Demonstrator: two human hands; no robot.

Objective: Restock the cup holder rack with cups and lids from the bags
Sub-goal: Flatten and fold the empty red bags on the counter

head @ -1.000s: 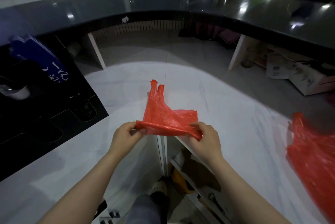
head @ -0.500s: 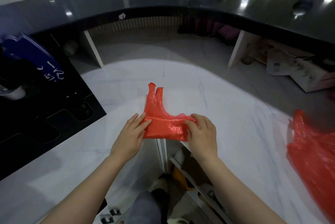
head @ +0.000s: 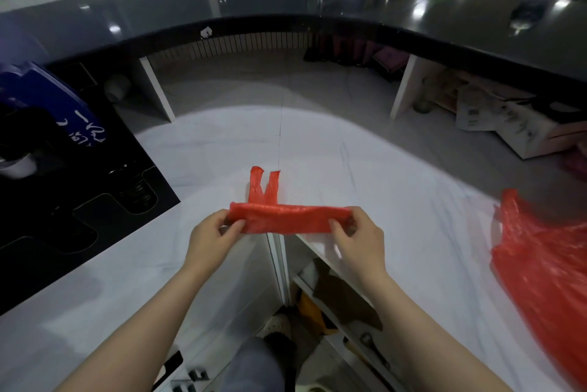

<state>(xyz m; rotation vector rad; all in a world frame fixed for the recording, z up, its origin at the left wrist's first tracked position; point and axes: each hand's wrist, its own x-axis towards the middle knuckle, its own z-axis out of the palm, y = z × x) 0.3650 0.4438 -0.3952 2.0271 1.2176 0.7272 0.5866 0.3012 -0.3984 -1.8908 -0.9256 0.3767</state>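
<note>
both arms reach forward, left hand (head: 212, 237) and right hand (head: 357, 237) fingers pinching the folded red bag (head: 287, 218).

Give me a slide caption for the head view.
Both hands, left and right, pinch a folded red bag over the white counter.

Head camera; faces forward-down over white counter (head: 397, 188); near; wide-angle.

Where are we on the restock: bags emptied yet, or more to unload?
One red bag looks empty: it is folded into a flat strip, pinched at its ends by the left hand and right hand. A second red bag lies crumpled on the white counter; its contents cannot be told. No cups or lids show clearly.
</note>
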